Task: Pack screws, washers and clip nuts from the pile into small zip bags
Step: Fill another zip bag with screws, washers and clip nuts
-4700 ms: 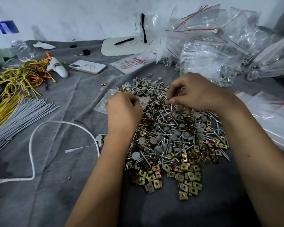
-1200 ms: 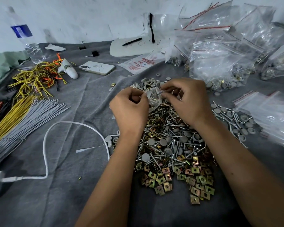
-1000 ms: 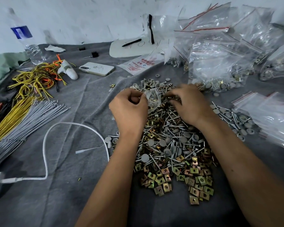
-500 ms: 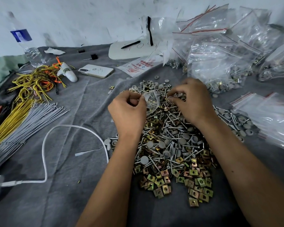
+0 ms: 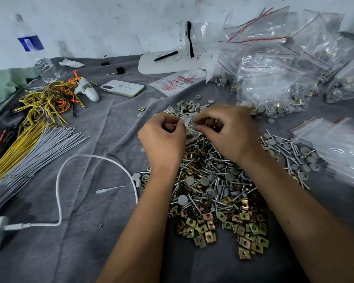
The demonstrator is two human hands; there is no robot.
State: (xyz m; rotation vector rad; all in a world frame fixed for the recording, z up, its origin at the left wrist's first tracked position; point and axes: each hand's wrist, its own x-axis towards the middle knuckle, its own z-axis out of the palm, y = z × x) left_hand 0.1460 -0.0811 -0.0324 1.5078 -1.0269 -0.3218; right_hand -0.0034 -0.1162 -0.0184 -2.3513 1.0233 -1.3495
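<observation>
Now my left hand [image 5: 161, 139] and right hand [image 5: 231, 131] both pinch a small clear plastic zip bag [image 5: 190, 130] mid-frame, above the mixed metal hardware pile [image 5: 215, 188].

Above the centre of the frame, the left hand [image 5: 161, 139] and right hand [image 5: 231, 131] pinch a small clear zip bag [image 5: 190, 131] between them, over the far edge of a pile of screws, grey washers and brass-coloured clip nuts [image 5: 217, 193] on a grey cloth [image 5: 80, 242]. Filled zip bags [image 5: 274, 82] heap at upper right. At left lie yellow and grey wires [image 5: 25, 144], a white cable [image 5: 59, 190], a phone [image 5: 123, 88] and a water bottle [image 5: 36, 52].
</observation>
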